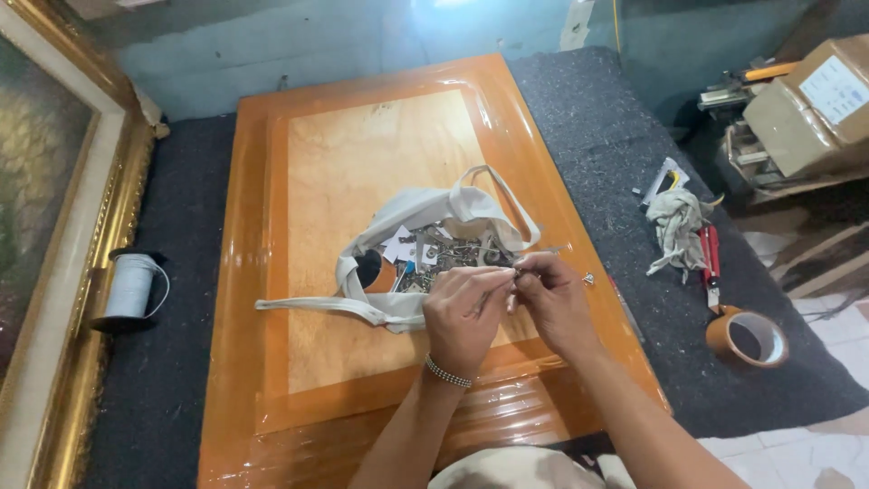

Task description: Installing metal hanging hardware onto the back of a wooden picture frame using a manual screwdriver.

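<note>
My left hand [463, 312], with a beaded bracelet at the wrist, and my right hand [554, 299] meet over the near right part of a glossy orange wooden panel [272, 272]. Both pinch a small thin metal piece [512, 274] between fingertips. Just beyond them lies an open white cloth bag [425, 213] holding several small metal parts [444, 258] and white tags. A tiny metal piece [588, 279] lies on the panel right of my right hand.
Dark grey felt [652, 344] covers the bench around the panel. On the right lie a crumpled rag [674, 231], a red-handled tool [711, 258] and a brown tape roll [747, 337]. A white cord spool [131, 285] and a gilt picture frame [90, 299] are at left; cardboard boxes [815, 104] far right.
</note>
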